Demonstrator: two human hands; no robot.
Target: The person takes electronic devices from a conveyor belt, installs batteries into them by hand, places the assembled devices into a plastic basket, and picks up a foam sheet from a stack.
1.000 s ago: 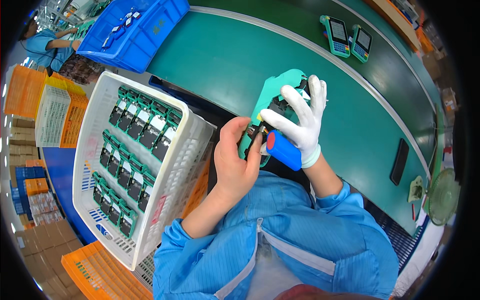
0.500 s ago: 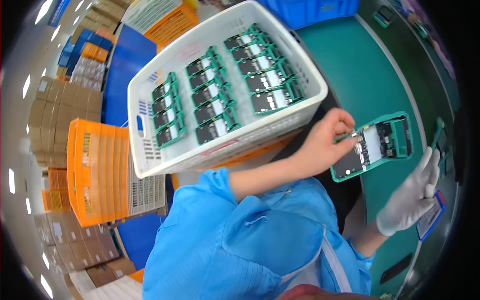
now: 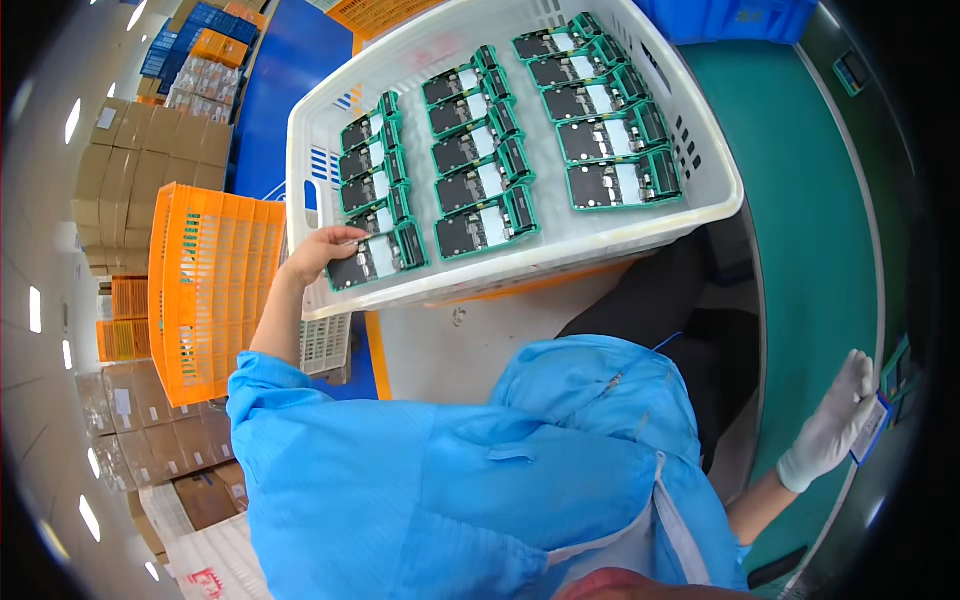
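My bare left hand (image 3: 325, 252) is inside the near-left corner of a white plastic crate (image 3: 520, 270). Its fingers are closed on the left end of a green device housing (image 3: 385, 258) with a black and white circuit assembly inside. That housing lies at the near end of the leftmost row, close against its neighbours. My right hand (image 3: 830, 422), in a white glove, is over the green bench at the right. Its fingers are stretched out beside a blue-edged flat panel (image 3: 873, 430), which it partly covers; whether they touch is unclear.
More housings (image 3: 487, 228) stand in three rows in the crate. Stacked orange crates (image 3: 215, 295) are at the left, with cardboard boxes (image 3: 150, 180) beyond. A blue bin (image 3: 730, 20) borders the far end of the green bench (image 3: 815, 230). Another small device (image 3: 850, 73) lies on the bench's far side.
My left hand has moved from the bench at the right to the crate's near-left corner, and the housing it held over the bench is now in the left row. The view has shifted.
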